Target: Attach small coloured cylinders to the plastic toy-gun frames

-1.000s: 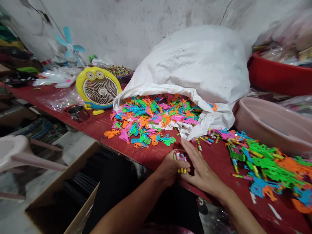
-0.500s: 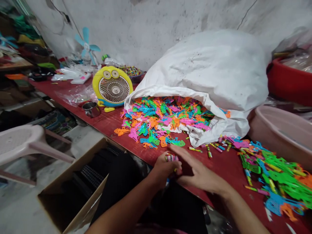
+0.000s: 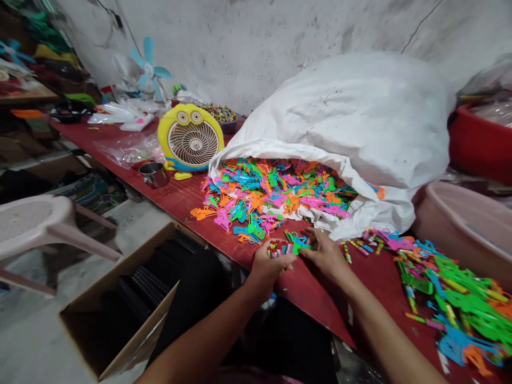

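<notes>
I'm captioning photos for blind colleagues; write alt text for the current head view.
A person's left hand grips small multicoloured cylinders at the edge of a red table; the right hand is at a green plastic piece. Behind, a bulging white sack spills bright plastic pieces, with a round yellow fan to its left.

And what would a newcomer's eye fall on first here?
Probably the bulging white sack on the red table, with bright plastic pieces spilling from its mouth. Left of it stands a round yellow fan with two big eyes. Nearer, the left hand holds a bundle of small multicoloured sticks.
</notes>
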`<state>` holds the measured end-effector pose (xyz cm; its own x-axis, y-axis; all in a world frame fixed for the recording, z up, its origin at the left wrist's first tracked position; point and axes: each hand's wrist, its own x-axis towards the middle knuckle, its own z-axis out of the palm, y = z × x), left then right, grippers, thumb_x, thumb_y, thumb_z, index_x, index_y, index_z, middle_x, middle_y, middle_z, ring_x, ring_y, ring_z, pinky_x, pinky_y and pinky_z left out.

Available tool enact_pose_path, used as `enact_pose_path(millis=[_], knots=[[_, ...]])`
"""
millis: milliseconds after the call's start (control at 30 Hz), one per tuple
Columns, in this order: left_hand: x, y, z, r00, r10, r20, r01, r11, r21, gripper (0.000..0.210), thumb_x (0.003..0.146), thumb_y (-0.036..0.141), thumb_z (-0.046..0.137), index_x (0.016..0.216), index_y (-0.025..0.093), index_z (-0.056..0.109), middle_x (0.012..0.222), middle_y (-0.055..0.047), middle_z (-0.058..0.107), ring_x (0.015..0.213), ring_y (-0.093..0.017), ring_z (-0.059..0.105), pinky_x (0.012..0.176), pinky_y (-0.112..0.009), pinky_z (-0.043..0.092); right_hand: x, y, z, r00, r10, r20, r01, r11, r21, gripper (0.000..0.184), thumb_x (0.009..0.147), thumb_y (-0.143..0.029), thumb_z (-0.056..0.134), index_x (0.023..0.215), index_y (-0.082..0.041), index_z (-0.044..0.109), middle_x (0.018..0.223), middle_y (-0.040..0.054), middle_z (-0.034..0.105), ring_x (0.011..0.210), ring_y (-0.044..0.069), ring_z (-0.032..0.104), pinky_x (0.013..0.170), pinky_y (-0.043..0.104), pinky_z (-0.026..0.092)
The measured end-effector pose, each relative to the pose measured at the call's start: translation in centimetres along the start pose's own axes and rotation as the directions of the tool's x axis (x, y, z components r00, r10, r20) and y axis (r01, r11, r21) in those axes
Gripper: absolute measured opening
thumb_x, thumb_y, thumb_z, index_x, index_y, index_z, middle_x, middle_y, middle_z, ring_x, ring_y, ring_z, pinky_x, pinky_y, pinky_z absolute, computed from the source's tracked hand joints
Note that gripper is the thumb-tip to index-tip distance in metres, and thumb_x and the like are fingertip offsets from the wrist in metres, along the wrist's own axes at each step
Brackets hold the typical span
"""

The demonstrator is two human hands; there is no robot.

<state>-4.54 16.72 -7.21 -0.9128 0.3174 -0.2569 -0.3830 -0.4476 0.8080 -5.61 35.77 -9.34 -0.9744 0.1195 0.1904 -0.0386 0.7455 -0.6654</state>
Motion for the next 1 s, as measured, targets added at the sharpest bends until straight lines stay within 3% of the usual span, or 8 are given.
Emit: enact_pose_path(millis=[167,300,500,600,667,833,1000], knots=[[-0.1,-0.2,0.7,0.999,0.031,0.04,-0.032,0.999,0.007,0.032,0.062,0.023,0.076,0.087,0.014,0.059,0.061,0.003,0.058,0.048,-0.006,0.045,0.051,-0.02,0.036,-3.1,-0.2,-1.0,0.999,0.051,0.019,-0.053,0.99,0.134,0.033,0.072,-0.029,0.063,0.104,-0.018,0.062,0.076,0.0006,0.058,0.068,0.017,0.053,0.06,0.027,0.043],[0.0,-1.0,2.0,0.995,0.022,0.1,-0.025,0.999,0.028,0.03,0.062,0.02,0.076,0.087,0.014,0.061,0.062,0.002,0.06,0.051,-0.007,0.048,0.055,-0.02,0.04,-5.7,-1.4,-2.0,0.998,-0.015,-0.067,0.021,0.995,0.096,0.011,0.079,-0.03,0.061,0.081,-0.02,0.058,0.076,0.001,0.054,0.069,0.016,0.05,0.061,0.026,0.041],[0.8,-3.1,4.2,0.992,-0.002,0.128,-0.002,0.999,0.032,0.032,0.06,0.022,0.08,0.087,0.014,0.064,0.075,-0.003,0.066,0.06,-0.012,0.058,0.06,-0.024,0.046,-7.7,-1.1,-2.3,0.998,0.044,-0.045,-0.037,0.989,0.144,0.023,0.089,-0.041,0.055,0.079,-0.02,0.054,0.068,-0.0011,0.052,0.06,0.014,0.047,0.056,0.025,0.038],[1.1,-3.7,4.7,0.99,0.023,0.138,-0.03,0.998,0.046,0.029,0.061,0.018,0.078,0.086,0.015,0.065,0.074,-0.002,0.065,0.063,-0.011,0.057,0.063,-0.023,0.046,-8.1,-0.3,-2.6,0.996,0.081,-0.037,-0.076,0.988,0.133,0.032,0.087,-0.045,0.057,0.069,-0.02,0.052,0.062,-0.0018,0.049,0.058,0.013,0.044,0.053,0.024,0.034],[1.1,-3.9,4.6,0.986,0.042,0.158,-0.051,0.997,0.052,0.026,0.063,0.018,0.076,0.086,0.015,0.064,0.072,-0.001,0.064,0.062,-0.011,0.056,0.063,-0.023,0.045,-8.5,-0.2,-3.2,0.987,0.148,-0.059,-0.133,0.971,0.197,0.031,0.087,-0.046,0.057,0.073,-0.019,0.056,0.063,-0.0014,0.051,0.058,0.014,0.047,0.053,0.023,0.036],[1.2,-4.2,4.4,0.984,0.073,0.165,-0.091,0.99,0.105,0.022,0.065,0.019,0.075,0.084,0.016,0.063,0.07,0.0,0.061,0.062,-0.011,0.053,0.06,-0.022,0.042,-9.9,-1.8,-4.7,0.888,0.368,-0.278,-0.241,0.884,0.4,0.03,0.081,-0.047,0.066,0.091,-0.019,0.063,0.069,-0.0002,0.058,0.057,0.013,0.051,0.049,0.022,0.039],[1.2,-4.4,4.4,0.982,0.101,0.162,-0.125,0.982,0.144,0.02,0.067,0.019,0.073,0.083,0.015,0.063,0.069,0.001,0.058,0.061,-0.01,0.05,0.059,-0.021,0.039,-10.7,-4.2,-4.1,0.86,0.393,-0.325,-0.221,0.862,0.456,0.03,0.079,-0.045,0.07,0.093,-0.019,0.064,0.066,0.0003,0.059,0.052,0.012,0.052,0.046,0.021,0.041]])
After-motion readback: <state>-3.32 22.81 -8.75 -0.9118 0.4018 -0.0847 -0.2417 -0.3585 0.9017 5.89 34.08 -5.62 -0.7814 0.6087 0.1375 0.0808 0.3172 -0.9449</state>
